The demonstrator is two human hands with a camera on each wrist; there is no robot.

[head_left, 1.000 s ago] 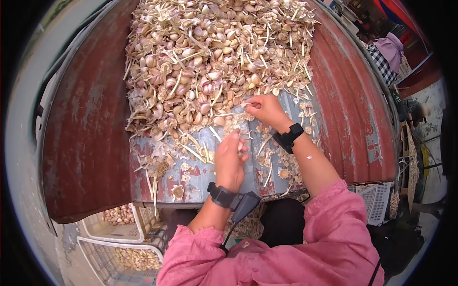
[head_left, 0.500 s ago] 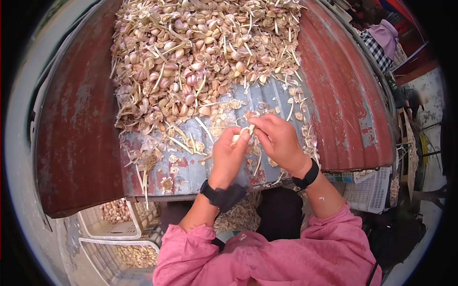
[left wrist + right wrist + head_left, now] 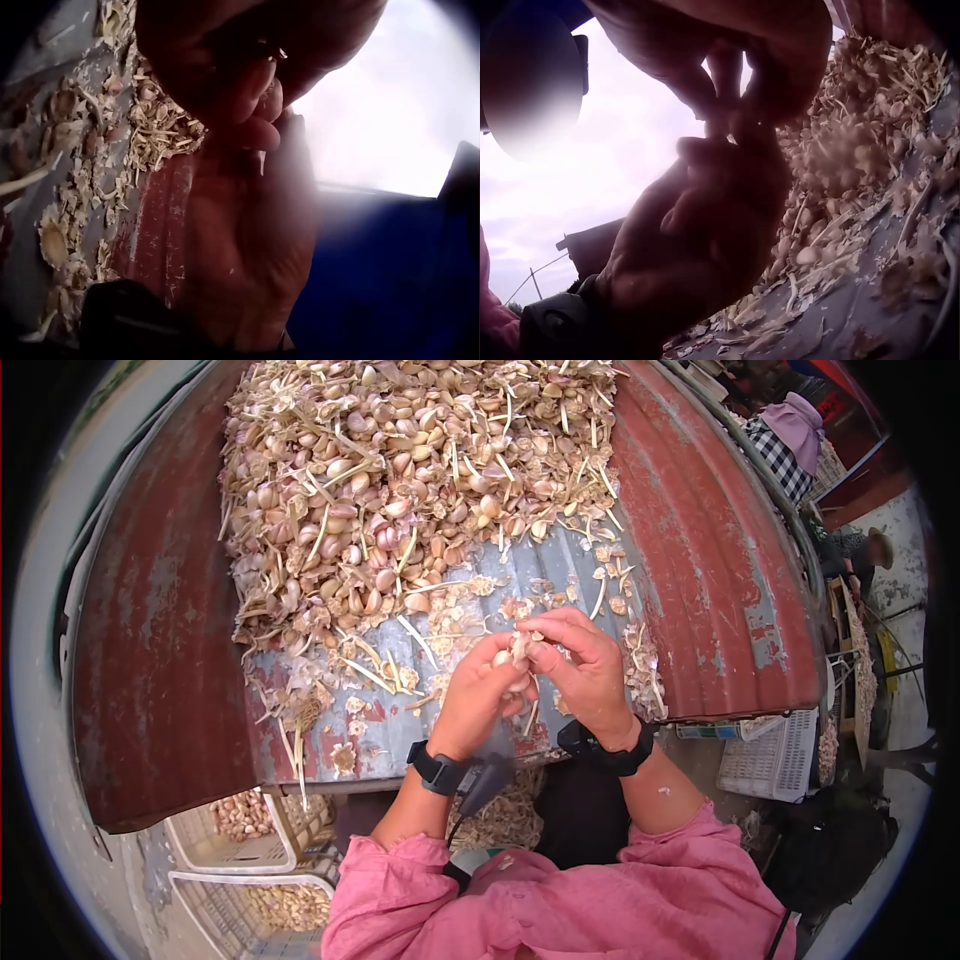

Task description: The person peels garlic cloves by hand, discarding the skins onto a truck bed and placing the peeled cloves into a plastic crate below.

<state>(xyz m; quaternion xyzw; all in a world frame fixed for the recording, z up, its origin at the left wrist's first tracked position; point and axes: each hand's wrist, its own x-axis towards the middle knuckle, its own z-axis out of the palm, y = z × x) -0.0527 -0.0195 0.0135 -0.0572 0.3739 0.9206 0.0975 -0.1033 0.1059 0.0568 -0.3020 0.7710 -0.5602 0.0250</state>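
In the head view both hands meet over the near part of a metal sheet [image 3: 385, 745]. My left hand [image 3: 478, 698] has its fingers curled round a pale garlic clove [image 3: 503, 658]. My right hand [image 3: 590, 678] pinches the clove's papery skin [image 3: 521, 644] with thumb and forefinger, right beside the left fingertips. Fingers cover much of the clove. In the right wrist view the left hand [image 3: 705, 232] is dark against the sky, its fingertips up against the right hand's [image 3: 727, 52]. A large heap of garlic cloves [image 3: 400, 470] lies just beyond both hands.
Loose skins, root ends and stalks [image 3: 370, 675] are scattered around the hands. Raised red metal sides [image 3: 160, 660] flank the sheet. Below left stand plastic crates [image 3: 225, 850] with cloves in them; another crate [image 3: 765, 765] is at the right. A person in a checked garment [image 3: 780, 460] is far right.
My right hand has come back from the heap's edge to the left hand, and their fingertips now work together on the clove. The head view has shifted slightly.
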